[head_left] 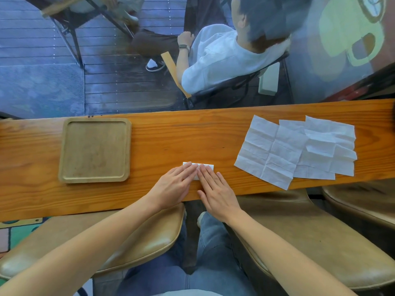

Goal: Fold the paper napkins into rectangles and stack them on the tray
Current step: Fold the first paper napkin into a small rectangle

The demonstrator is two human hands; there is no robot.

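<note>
On the wooden counter (149,133), left hand (174,185) and right hand (218,194) press flat, fingers extended, on the folded napkin (208,167).

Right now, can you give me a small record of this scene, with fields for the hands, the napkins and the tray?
surface: long wooden table
left hand: flat, pressing the small white folded paper napkin
right hand: flat, pressing the same napkin
folded napkin: narrow rectangle, mostly covered by the hands
unfolded napkins: three creased white paper sheets, overlapping, to the right of the hands
tray: square wooden tray with rounded corners, to the left of the hands, nothing in it
stacked so far: none
</note>
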